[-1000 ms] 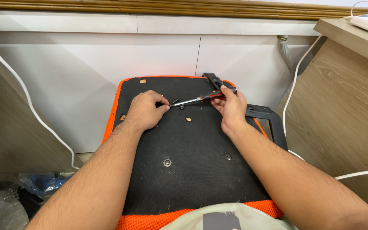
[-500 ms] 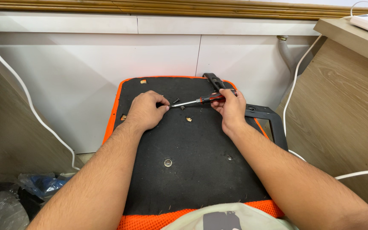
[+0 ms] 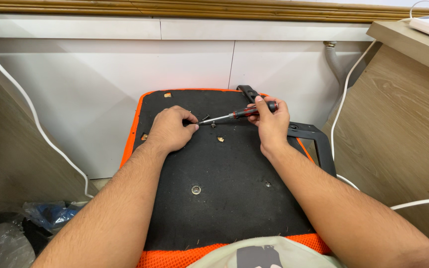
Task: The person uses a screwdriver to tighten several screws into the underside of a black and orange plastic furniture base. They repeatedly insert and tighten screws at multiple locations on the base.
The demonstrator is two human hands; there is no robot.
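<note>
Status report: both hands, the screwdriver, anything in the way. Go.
Left hand pinching small dark screw. Right hand gripping screwdriver, tip at screw. Black seat underside unobstructed.

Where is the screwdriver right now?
The screwdriver is in the right hand, lying nearly flat over the far end of the black seat underside, its tip beside the left hand fingertips.

Both bare forearms are reaching forward, the left hand (image 3: 171,130) lying knuckles-up with fingertips pinched together, the right hand (image 3: 270,121) curling closed, thumb on top, wrist slightly bent.
</note>
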